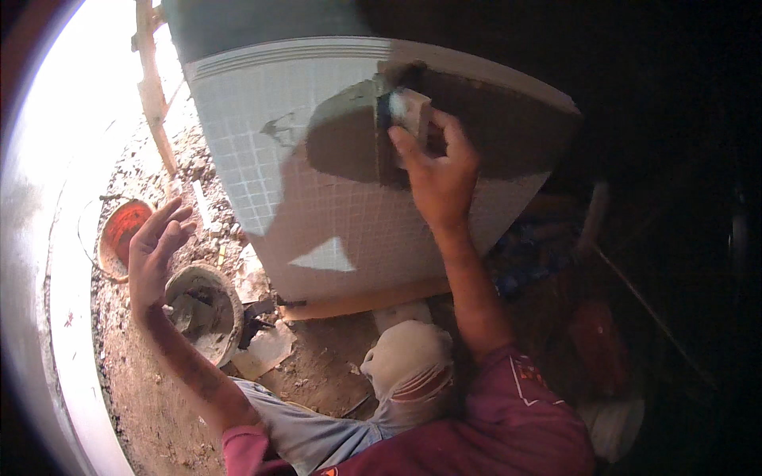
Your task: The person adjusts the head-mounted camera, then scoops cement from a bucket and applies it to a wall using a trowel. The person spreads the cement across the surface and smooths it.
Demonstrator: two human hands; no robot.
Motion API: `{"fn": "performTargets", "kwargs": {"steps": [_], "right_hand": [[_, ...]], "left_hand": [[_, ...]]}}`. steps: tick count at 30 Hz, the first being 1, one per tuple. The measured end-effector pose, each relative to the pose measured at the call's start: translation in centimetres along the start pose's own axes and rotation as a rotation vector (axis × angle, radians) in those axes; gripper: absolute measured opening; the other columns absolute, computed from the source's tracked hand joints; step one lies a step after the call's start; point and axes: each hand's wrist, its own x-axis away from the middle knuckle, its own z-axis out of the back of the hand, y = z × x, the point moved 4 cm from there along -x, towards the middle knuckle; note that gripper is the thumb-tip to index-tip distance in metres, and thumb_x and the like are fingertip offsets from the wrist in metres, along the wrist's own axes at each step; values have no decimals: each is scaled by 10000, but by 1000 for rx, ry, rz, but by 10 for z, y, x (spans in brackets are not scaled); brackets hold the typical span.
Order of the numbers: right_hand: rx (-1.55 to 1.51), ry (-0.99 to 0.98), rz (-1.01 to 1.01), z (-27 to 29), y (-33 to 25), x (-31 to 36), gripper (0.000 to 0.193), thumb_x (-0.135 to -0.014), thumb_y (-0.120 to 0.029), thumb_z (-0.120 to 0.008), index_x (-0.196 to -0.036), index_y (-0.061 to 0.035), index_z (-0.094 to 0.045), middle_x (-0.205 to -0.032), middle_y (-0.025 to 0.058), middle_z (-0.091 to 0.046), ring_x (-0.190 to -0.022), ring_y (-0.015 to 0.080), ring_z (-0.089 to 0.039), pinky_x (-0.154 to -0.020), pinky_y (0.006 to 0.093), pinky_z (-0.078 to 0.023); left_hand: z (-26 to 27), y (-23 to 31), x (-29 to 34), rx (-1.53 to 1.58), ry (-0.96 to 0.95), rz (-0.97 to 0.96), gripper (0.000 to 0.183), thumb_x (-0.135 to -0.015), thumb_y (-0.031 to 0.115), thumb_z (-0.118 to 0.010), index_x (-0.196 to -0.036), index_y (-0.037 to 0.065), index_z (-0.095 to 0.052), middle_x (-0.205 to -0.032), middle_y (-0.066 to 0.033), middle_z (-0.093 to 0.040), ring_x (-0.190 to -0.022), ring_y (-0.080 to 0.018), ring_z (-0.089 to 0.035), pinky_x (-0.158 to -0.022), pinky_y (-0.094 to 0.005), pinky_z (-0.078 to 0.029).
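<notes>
My right hand (444, 174) is closed around the light block-shaped grip of a plastering float (411, 111). Its long, narrow edge rests against a pale panel covered with white mesh (246, 159). Dark wet mortar (500, 119) coats the panel's upper right, and a thinner smear (341, 143) lies left of the float. My left hand (156, 250) is raised off the panel's lower left side, fingers spread and holding nothing. Below it stands a round tub (236, 297) with grey mortar inside.
An orange-lined bucket (127, 226) sits on the gravelly ground at the left. A wooden post (151, 87) rises behind it. Broken pale pieces (266, 349) lie beside the tub. A dark red object (595, 345) and a slanting rod (655, 313) show in deep shade at the right.
</notes>
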Motion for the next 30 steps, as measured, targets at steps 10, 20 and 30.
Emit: {"fn": "performTargets", "kwargs": {"steps": [10, 20, 30], "right_hand": [[-82, -91, 286, -128, -72, 44, 340, -754, -172, -835, -999, -29, -648, -840, 153, -682, -739, 291, -676, -655, 383, -524], [76, 119, 378, -146, -95, 38, 317, -727, -103, -820, -908, -48, -566, -828, 150, -570, -727, 345, -598, -646, 430, -486], [96, -211, 673, -152, -128, 68, 288, -780, -113, -763, -1047, -67, -665, -941, 118, -619, -912, 328, -618, -767, 424, -508]], "left_hand": [[27, 8, 21, -35, 70, -6, 539, -974, 321, -633, -1383, -15, -529, -1236, -166, -657, -1068, -204, -654, -959, -324, -495], [61, 7, 42, -25, 151, -28, 542, -964, 328, -643, -1379, -3, -537, -1229, -175, -663, -1074, -222, -663, -955, -339, -503], [70, 5, 46, -30, 167, -29, 525, -965, 317, -643, -1375, 3, -546, -1205, -159, -675, -1060, -205, -664, -935, -328, -509]]}}
